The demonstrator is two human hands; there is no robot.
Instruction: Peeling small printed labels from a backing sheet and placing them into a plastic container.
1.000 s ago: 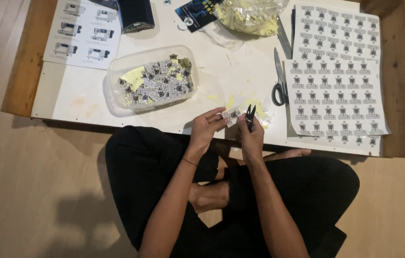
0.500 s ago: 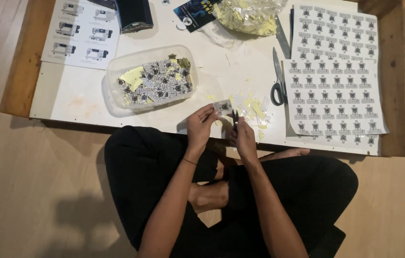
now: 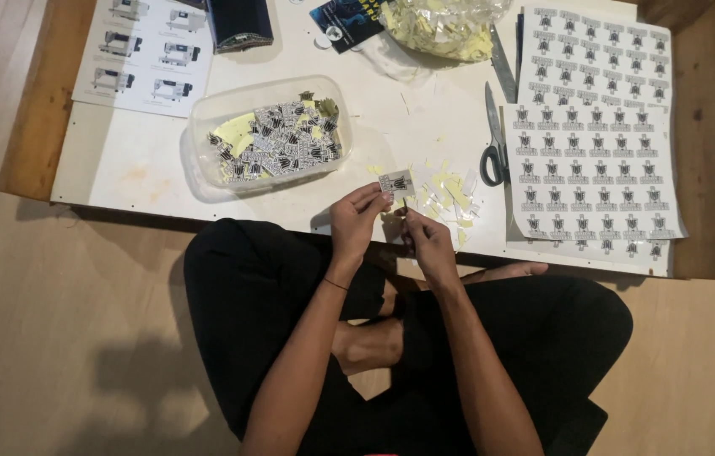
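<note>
My left hand (image 3: 356, 221) pinches a small white printed sticker (image 3: 395, 181) by its lower edge, just above the near edge of the low white table (image 3: 146, 165). Close beside it, my right hand (image 3: 427, 242) has its fingers closed on something small and dark; I cannot make out what it is. Both hands hover over a scatter of pale yellow paper scraps (image 3: 446, 190). To the left stands a clear plastic tub (image 3: 266, 139) filled with cut stickers.
Scissors (image 3: 491, 139) lie right of the scraps, beside large sheets of uncut stickers (image 3: 590, 135). A clear bag of yellow scraps (image 3: 438, 25), a dark pouch (image 3: 239, 21) and a printed sheet (image 3: 146, 51) sit farther back. My crossed legs in black are below the table edge.
Both hands have shifted slightly left and toward the table. The sticker now sits upright in my left fingers, and my right hand has dropped below it.
</note>
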